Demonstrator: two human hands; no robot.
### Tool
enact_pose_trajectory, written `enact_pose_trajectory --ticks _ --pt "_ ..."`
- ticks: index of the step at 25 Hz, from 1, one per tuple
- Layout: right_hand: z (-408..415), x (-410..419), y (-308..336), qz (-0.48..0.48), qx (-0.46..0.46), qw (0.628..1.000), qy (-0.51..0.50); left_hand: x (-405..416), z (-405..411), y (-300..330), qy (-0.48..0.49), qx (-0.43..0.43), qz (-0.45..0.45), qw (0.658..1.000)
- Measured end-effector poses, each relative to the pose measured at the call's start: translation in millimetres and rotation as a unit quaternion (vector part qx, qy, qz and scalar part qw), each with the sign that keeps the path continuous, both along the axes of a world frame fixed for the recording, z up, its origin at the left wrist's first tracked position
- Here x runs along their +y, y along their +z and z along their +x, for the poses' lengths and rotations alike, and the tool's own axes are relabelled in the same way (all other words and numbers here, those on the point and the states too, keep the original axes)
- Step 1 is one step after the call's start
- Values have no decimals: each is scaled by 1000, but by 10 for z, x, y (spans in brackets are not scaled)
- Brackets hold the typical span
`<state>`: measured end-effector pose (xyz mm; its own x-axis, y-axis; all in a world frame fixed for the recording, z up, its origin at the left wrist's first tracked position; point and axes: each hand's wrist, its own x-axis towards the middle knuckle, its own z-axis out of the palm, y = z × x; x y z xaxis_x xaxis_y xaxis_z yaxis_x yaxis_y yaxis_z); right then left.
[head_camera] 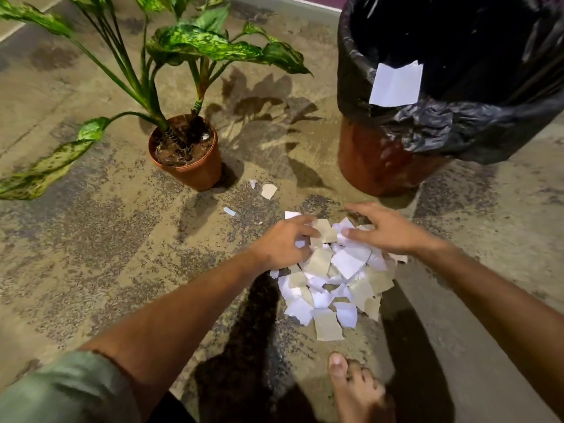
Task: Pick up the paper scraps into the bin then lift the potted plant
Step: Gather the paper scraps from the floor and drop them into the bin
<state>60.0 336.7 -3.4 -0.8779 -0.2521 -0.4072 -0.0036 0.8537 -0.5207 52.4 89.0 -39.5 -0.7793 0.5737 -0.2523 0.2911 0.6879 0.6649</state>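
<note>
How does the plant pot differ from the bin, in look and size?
The plant pot is small and bare orange-brown; the bin is much bigger, with a black bag over its rim. The plant pot holds soil and a leafy plant; the bin has one white paper on its bag. Both are brownish and stand upright on the floor.

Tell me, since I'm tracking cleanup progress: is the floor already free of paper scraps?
No, a pile of paper scraps lies on the floor under both hands, with only one piece on the bin rim.
</note>
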Motion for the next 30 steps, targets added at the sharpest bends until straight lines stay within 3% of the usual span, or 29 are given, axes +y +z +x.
enact_pose_trajectory --ticks 3,5,7,9,11,16,20,25,30 --pt "-28 255 71 52 34 996 -68 -100 -79 117 73 62 51 994" --pt "72 321 -28 129 -33 988 -77 -242 -222 49 162 132 -59 976" --pt "246 291 -143 154 -96 981 -68 -418 -305 -66 278 40 -179 943" --pt "425 172 -207 129 -114 984 -48 -558 -301 -203 328 -57 -221 917" --pt "562 9 -203 97 -97 990 -12 -574 -261 -299 307 -73 -231 920" --pt "642 -337 -120 39 -59 993 95 -80 -91 -258 164 -50 -162 972" --pt "358 -200 -36 59 -4 998 32 245 22 -165 77 -86 -15 993" --pt "402 -67 -92 135 -43 988 53 174 -18 -72 -19 -10 -88 996" --pt "526 -338 -190 154 26 981 118 165 -57 46 24 -37 -86 995"
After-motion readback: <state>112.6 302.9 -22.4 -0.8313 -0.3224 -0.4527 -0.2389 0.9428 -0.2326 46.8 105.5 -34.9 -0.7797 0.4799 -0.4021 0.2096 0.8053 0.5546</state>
